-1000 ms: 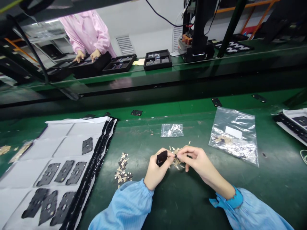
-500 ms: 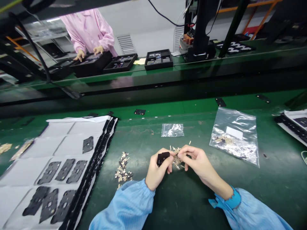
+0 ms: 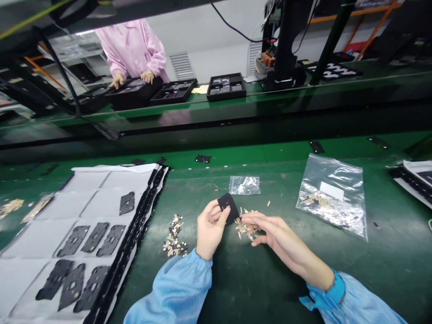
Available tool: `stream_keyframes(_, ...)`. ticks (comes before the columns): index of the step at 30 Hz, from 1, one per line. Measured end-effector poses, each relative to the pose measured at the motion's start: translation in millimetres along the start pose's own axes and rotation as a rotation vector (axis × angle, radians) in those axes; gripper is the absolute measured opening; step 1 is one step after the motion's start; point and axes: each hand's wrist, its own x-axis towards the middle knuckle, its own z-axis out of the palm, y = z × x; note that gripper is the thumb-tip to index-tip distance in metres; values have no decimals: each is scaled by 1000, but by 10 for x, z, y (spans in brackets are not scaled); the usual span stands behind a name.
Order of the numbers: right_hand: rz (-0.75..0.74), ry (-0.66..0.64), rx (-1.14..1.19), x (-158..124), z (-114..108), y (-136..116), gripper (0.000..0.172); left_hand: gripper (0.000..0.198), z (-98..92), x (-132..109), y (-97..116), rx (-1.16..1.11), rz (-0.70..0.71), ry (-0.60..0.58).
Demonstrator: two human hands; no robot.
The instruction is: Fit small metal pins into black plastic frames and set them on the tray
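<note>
My left hand pinches a thin black plastic plate between thumb and fingers, tilted above the green bench. Beside its right edge, my right hand has its fingers stretched out and the thumb apart below them. Those fingertips are close to the plate's corner; whether they touch it I cannot tell. Partly under the right fingers lies a pile of small beige and metallic-looking pieces. Another small heap of beige and black bits lies left of my left hand.
Several black plates lie on a white divided sheet at left. Behind my hands is a small clear bag; a larger zip bag with small pieces lies right. Across the bench, a person in pink handles a black box.
My left hand has turned the black plate so more of its flat face shows, raised slightly. My right hand has gone from a pinch at the plate to stretched fingers.
</note>
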Motion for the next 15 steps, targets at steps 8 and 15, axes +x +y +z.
stream_keyframes(8, 7, 20, -25, 38, -25, 17, 26, 30, 36, -61, 30, 68, 43, 5)
stream_keyframes(15, 2, 7, -28, 53, -48, 35, 24, 30, 40, -72, 25, 91, 55, -1)
